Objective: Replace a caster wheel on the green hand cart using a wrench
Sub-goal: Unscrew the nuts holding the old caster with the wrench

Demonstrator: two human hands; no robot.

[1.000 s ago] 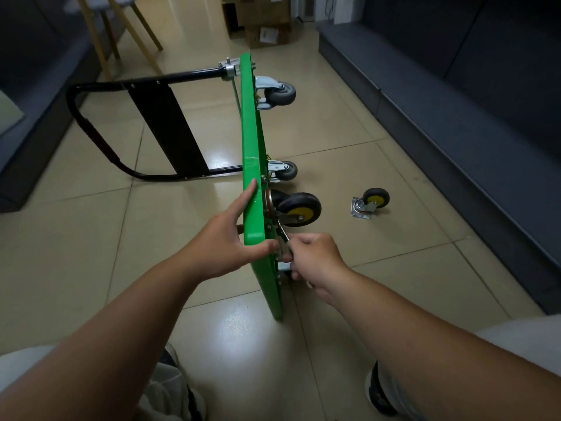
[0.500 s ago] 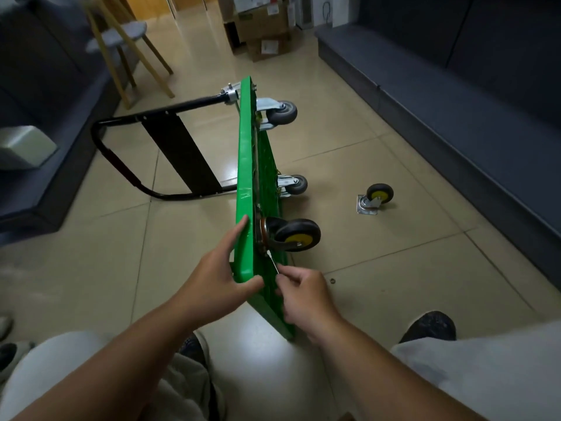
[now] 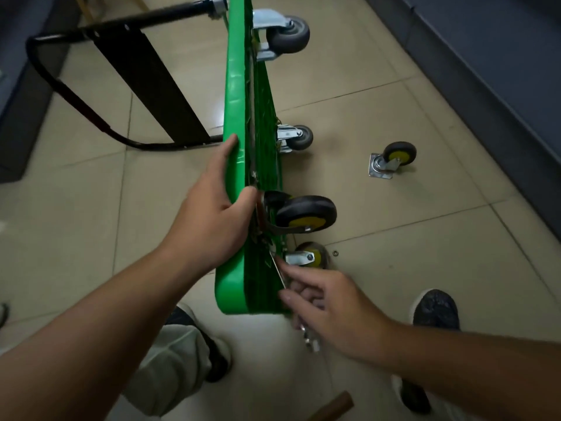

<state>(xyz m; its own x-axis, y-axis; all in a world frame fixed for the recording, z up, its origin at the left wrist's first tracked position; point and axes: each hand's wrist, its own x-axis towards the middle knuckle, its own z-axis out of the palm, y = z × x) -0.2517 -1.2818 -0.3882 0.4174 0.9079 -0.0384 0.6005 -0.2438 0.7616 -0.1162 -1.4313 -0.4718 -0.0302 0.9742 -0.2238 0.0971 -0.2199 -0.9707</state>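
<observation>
Beside the yellow-hubbed caster [image 3: 303, 214], our left hand [image 3: 212, 220] still grips the green hand cart [image 3: 235, 86]; our right hand [image 3: 331, 305], now lower, holds the wrench [image 3: 277, 270], its head blurred.

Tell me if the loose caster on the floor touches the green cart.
No, the loose caster lies on the floor apart from the green cart.

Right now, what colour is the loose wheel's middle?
The loose wheel has a yellow middle; head view.
</observation>
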